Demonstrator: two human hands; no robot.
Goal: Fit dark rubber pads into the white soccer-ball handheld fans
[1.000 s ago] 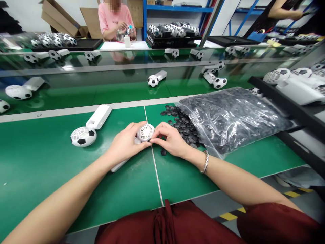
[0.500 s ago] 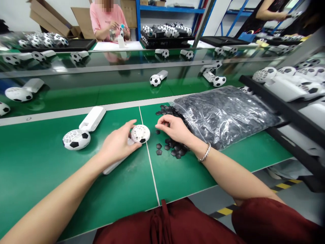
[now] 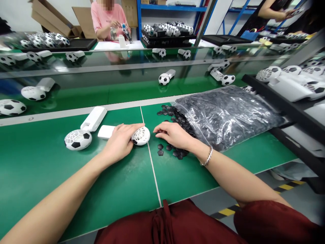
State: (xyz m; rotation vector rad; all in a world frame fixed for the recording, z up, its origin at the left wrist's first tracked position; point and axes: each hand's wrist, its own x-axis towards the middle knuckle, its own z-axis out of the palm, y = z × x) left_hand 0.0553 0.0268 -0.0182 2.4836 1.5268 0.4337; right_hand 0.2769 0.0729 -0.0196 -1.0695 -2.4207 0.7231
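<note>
My left hand point(image 3: 120, 140) lies over a white football-patterned handheld fan point(image 3: 141, 135) on the green table point(image 3: 38, 162), fingers wrapped across its neck; the fan's head points right and its handle point(image 3: 106, 131) sticks out left. My right hand point(image 3: 172, 135) rests with curled fingers on a loose heap of small black pentagon pieces point(image 3: 175, 149), fingertips pinched at the pile's left edge. What the fingertips hold is too small to make out. A second, finished fan point(image 3: 82, 134) lies to the left.
A clear plastic bag of black pieces point(image 3: 228, 113) lies open at the right. Behind runs a conveyor belt point(image 3: 122, 89) carrying several fans. A black tray rack point(image 3: 286, 101) with fans juts in at right. A person in a pink shirt point(image 3: 108, 20) works opposite.
My left hand turned the fan from upright and laid it flat, handle now pointing left. My right hand left the fan and dropped onto the black pieces. Fans on the belt drifted right.
</note>
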